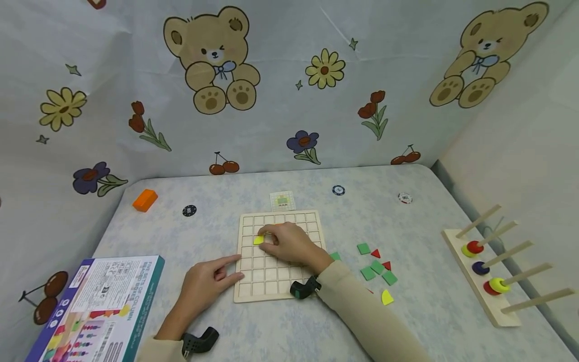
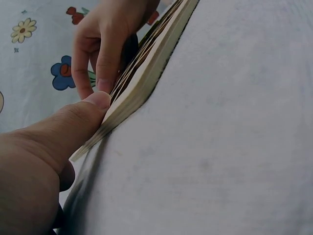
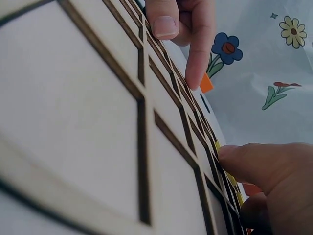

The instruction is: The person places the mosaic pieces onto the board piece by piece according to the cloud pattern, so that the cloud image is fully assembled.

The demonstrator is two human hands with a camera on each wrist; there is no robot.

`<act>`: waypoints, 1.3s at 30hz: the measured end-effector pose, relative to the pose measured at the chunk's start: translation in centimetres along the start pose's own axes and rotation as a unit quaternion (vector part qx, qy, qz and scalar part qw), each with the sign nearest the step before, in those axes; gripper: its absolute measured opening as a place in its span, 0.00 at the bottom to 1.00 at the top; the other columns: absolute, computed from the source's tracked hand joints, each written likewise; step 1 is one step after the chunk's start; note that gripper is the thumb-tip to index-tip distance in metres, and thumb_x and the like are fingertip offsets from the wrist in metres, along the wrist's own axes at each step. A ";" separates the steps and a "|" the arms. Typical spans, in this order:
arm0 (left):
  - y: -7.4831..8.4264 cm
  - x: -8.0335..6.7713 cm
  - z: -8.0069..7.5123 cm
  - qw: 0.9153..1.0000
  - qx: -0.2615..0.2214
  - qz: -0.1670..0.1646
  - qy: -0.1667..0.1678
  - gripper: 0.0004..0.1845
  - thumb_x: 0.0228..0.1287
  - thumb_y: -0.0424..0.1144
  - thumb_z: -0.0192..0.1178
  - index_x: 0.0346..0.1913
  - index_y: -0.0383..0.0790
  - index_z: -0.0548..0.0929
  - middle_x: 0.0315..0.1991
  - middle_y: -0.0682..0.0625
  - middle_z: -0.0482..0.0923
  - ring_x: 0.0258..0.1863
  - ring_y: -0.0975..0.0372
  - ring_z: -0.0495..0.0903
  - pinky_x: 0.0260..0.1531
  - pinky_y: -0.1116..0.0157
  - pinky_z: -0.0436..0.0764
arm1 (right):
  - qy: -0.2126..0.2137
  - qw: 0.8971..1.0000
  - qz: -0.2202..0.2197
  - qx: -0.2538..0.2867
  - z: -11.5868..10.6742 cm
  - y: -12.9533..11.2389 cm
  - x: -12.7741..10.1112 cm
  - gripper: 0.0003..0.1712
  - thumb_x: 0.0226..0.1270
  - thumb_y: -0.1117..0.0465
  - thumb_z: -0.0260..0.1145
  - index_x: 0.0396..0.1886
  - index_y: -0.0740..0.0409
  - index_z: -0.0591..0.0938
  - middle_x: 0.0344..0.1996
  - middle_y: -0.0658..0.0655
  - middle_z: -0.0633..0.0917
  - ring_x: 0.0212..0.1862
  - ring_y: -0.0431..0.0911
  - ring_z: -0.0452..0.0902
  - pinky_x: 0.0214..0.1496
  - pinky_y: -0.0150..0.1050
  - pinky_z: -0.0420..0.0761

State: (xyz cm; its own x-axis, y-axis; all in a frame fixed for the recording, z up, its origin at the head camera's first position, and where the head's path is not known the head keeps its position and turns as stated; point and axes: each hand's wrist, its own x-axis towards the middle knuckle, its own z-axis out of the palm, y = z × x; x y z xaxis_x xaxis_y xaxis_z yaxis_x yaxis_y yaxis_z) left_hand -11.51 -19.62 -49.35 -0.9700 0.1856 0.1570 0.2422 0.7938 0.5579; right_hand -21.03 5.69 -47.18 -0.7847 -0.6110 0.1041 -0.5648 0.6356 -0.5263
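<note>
A square wooden grid board point(image 1: 258, 298) lies on the table. My right hand point(image 1: 289, 244) reaches over it and pinches a yellow square tile point(image 1: 258, 240) between thumb and index finger, at a cell in the upper left part. Behind that hand, an orange strip point(image 1: 279, 224) shows on the board, mostly covered. My left hand point(image 1: 208, 284) touches the board's left edge with the tips of thumb and index finger spread apart. In the left wrist view, the left thumb point(image 2: 73, 125) rests on the board's rim.
Green squares point(image 1: 368, 273), red triangles point(image 1: 376, 253) and a yellow quarter-round piece point(image 1: 386, 297) lie right of the board. A pattern card point(image 1: 282, 201) is behind it. A peg stand with rings point(image 1: 486, 281) is far right, a printed box point(image 1: 104, 306) left, an orange block point(image 1: 145, 200) back left.
</note>
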 end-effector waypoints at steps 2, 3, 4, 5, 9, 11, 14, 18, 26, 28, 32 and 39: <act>0.0 0.0 0.0 1.000 0.002 0.000 0.001 0.23 0.59 0.61 0.72 0.56 0.61 0.88 0.14 0.66 0.60 0.14 0.71 0.56 0.21 0.68 0.61 | 0.002 1.000 -0.001 0.003 -0.2 -0.1 -0.1 0.18 0.73 0.48 0.67 0.58 0.46 0.85 0.15 0.43 0.73 0.16 0.38 0.65 0.23 0.33 0.66; 0.0 -0.1 0.0 1.000 0.003 0.000 0.001 0.23 0.59 0.61 0.72 0.56 0.61 0.88 0.14 0.66 0.60 0.14 0.71 0.56 0.21 0.68 0.61 | 0.003 1.000 -0.001 0.006 -0.4 -0.2 -0.2 0.18 0.74 0.48 0.66 0.58 0.46 0.85 0.15 0.43 0.73 0.16 0.38 0.65 0.23 0.33 0.66; 0.0 -0.1 0.1 1.000 0.003 0.000 0.002 0.23 0.59 0.60 0.72 0.56 0.61 0.88 0.14 0.66 0.60 0.15 0.71 0.56 0.21 0.68 0.61 | 0.004 1.000 -0.002 0.010 -0.7 -0.3 -0.4 0.18 0.74 0.49 0.66 0.59 0.46 0.85 0.15 0.43 0.73 0.16 0.38 0.65 0.23 0.34 0.66; 0.0 -0.1 0.1 1.000 0.003 -0.001 0.002 0.23 0.58 0.60 0.72 0.56 0.61 0.88 0.14 0.66 0.60 0.15 0.71 0.56 0.21 0.68 0.61 | 0.005 1.000 -0.002 0.015 -1.1 -0.5 -0.5 0.19 0.74 0.49 0.65 0.60 0.47 0.85 0.15 0.44 0.73 0.17 0.38 0.65 0.23 0.34 0.66; 0.1 -0.1 0.2 1.000 0.000 -0.008 -0.001 0.23 0.58 0.61 0.73 0.56 0.60 0.88 0.14 0.65 0.61 0.15 0.70 0.57 0.22 0.68 0.61 | 0.026 0.999 -0.016 0.020 -3.4 -1.2 -1.4 0.20 0.74 0.48 0.67 0.60 0.50 0.85 0.16 0.43 0.73 0.18 0.38 0.65 0.25 0.34 0.67; 0.1 -0.1 0.1 1.000 -0.002 -0.012 -0.002 0.24 0.58 0.61 0.72 0.56 0.60 0.88 0.14 0.65 0.61 0.15 0.70 0.58 0.22 0.67 0.62 | 0.045 0.999 -0.029 0.009 -4.8 -1.5 -2.0 0.20 0.72 0.48 0.69 0.59 0.51 0.85 0.17 0.42 0.73 0.19 0.37 0.64 0.25 0.33 0.68; 0.0 -0.1 0.1 1.000 -0.006 -0.013 -0.002 0.24 0.58 0.62 0.72 0.56 0.61 0.88 0.14 0.65 0.61 0.15 0.70 0.57 0.22 0.67 0.62 | 0.071 0.996 -0.040 -0.021 -6.8 -1.7 -3.5 0.19 0.71 0.49 0.70 0.57 0.51 0.86 0.16 0.41 0.72 0.19 0.36 0.64 0.25 0.33 0.67; 0.0 -0.1 0.0 1.000 -0.010 -0.014 -0.001 0.24 0.58 0.62 0.72 0.56 0.61 0.88 0.14 0.64 0.61 0.15 0.70 0.57 0.22 0.67 0.61 | 0.071 0.996 -0.020 -0.056 -9.1 -1.4 -6.6 0.18 0.71 0.51 0.71 0.56 0.51 0.87 0.15 0.40 0.70 0.19 0.35 0.62 0.23 0.33 0.66; -0.1 -0.1 0.0 0.999 -0.008 -0.029 -0.013 0.24 0.58 0.61 0.72 0.57 0.61 0.87 0.14 0.64 0.61 0.14 0.70 0.58 0.22 0.68 0.61 | 0.038 0.996 0.065 -0.053 -11.3 2.2 -15.2 0.16 0.65 0.57 0.76 0.53 0.51 0.88 0.15 0.36 0.69 0.18 0.32 0.60 0.22 0.32 0.68; 0.0 -0.1 -0.1 0.999 -0.007 -0.030 -0.012 0.24 0.58 0.61 0.72 0.57 0.61 0.88 0.14 0.64 0.61 0.14 0.69 0.58 0.22 0.68 0.61 | 0.039 0.993 0.094 -0.053 -11.6 2.9 -17.3 0.17 0.64 0.57 0.77 0.52 0.51 0.88 0.15 0.36 0.69 0.18 0.32 0.61 0.22 0.32 0.67; 0.1 0.0 -0.1 1.000 -0.007 -0.027 -0.005 0.23 0.58 0.60 0.73 0.56 0.61 0.88 0.14 0.64 0.61 0.15 0.70 0.57 0.22 0.68 0.60 | 0.047 0.984 0.163 -0.048 -11.8 3.8 -21.0 0.18 0.61 0.56 0.79 0.51 0.50 0.89 0.15 0.39 0.68 0.18 0.33 0.60 0.22 0.32 0.65; 0.4 -0.1 -0.2 0.999 -0.013 -0.035 -0.013 0.22 0.58 0.60 0.73 0.55 0.62 0.88 0.14 0.63 0.61 0.15 0.69 0.57 0.22 0.67 0.60 | 0.028 0.970 0.243 -0.006 -10.4 4.3 -25.8 0.17 0.60 0.52 0.78 0.49 0.47 0.89 0.15 0.40 0.70 0.19 0.33 0.62 0.23 0.32 0.66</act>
State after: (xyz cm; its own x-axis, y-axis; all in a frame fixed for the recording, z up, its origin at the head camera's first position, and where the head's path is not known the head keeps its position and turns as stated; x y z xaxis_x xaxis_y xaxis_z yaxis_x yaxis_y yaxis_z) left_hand -11.29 -19.41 -48.99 -0.9846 0.1457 0.0970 0.1748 0.7905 0.5870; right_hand -5.90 29.11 -43.35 -0.9713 -0.2119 -0.1080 -0.1278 0.8480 -0.5143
